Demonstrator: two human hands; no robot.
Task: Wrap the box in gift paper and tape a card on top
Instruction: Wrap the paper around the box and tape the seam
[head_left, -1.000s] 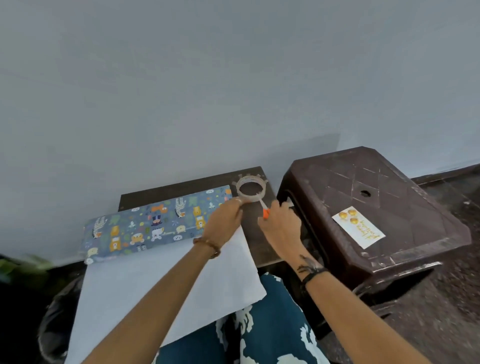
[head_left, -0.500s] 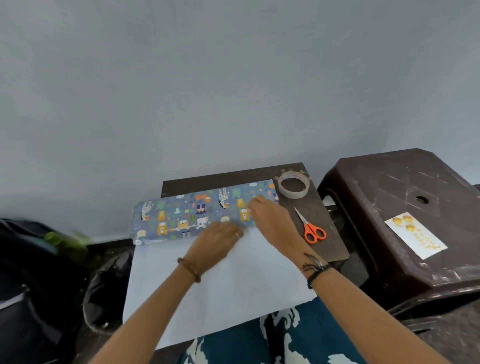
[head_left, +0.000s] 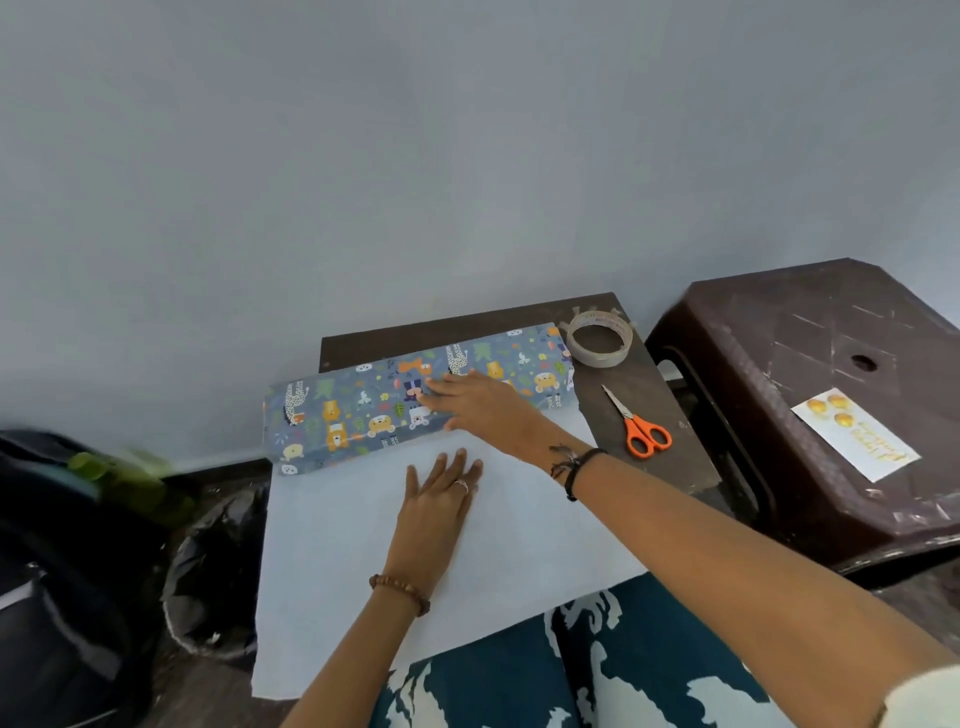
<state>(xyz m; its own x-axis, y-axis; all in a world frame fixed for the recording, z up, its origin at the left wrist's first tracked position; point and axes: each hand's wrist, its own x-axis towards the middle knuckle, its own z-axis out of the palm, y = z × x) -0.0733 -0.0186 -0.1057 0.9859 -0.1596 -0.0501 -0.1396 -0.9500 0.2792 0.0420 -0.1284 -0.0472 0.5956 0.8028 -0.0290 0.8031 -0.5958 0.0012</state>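
While the left hand (head_left: 436, 512) lies flat, fingers straight, pinning the white underside of the gift paper (head_left: 363, 545) to the table (head_left: 660, 447), the right hand (head_left: 483, 405), likewise open, presses the printed flap over the box (head_left: 337, 415) at the far edge. Tape roll (head_left: 598, 339) and scissors (head_left: 636, 423) sit within reach; the card (head_left: 857, 434) waits on the stool (head_left: 779, 343).

A dark brown plastic stool (head_left: 810, 332) stood right of the bench (head_left: 467, 325). A black bag (head_left: 62, 597) slumped left. The grey wall (head_left: 415, 156) rose behind.
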